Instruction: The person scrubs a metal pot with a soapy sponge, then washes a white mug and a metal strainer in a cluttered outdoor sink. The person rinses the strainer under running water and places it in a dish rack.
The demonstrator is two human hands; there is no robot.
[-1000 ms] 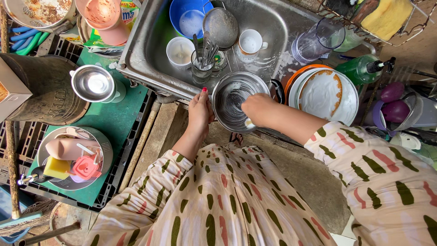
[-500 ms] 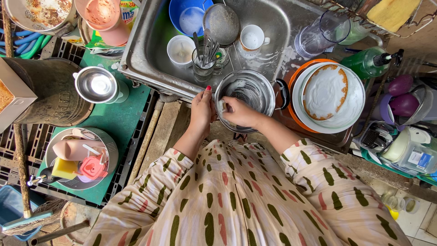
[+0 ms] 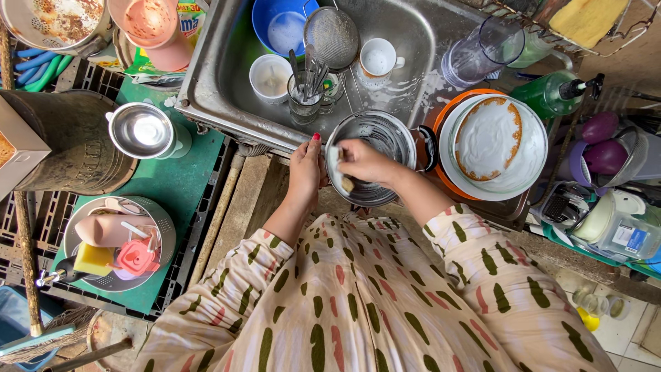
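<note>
The pot (image 3: 375,155) sits at the near edge of the sink (image 3: 227,89), its mouth tipped toward the person, with its black handle (image 3: 425,148) pointing off to the right. The left hand (image 3: 306,169) grips the pot's left rim, fingers closed around the outside of the wall and thumb at the lip, steadying it. The right hand (image 3: 365,162) lies across the open mouth, fingers curled shut on a small pale sponge (image 3: 337,165) pressed to the inner wall on the left side, just beside the left hand's grip. So the sponge is inside the pot, the rim directly under both hands, and the right hand is the nearer one to the pot's bottom, which lies away from its fingers toward the right. Behind the pot in the sink stand a glass of cutlery (image 3: 306,93), a white cup (image 3: 270,77), a mug (image 3: 379,58), a strainer (image 3: 332,34) and a blue bowl (image 3: 282,24). Just right of the pot, soapy plates (image 3: 492,141) are stacked, touching or nearly touching the handle. On the green tray (image 3: 179,186) to the left stand a steel pot (image 3: 142,131) and a colander (image 3: 162,231) of small items.
</note>
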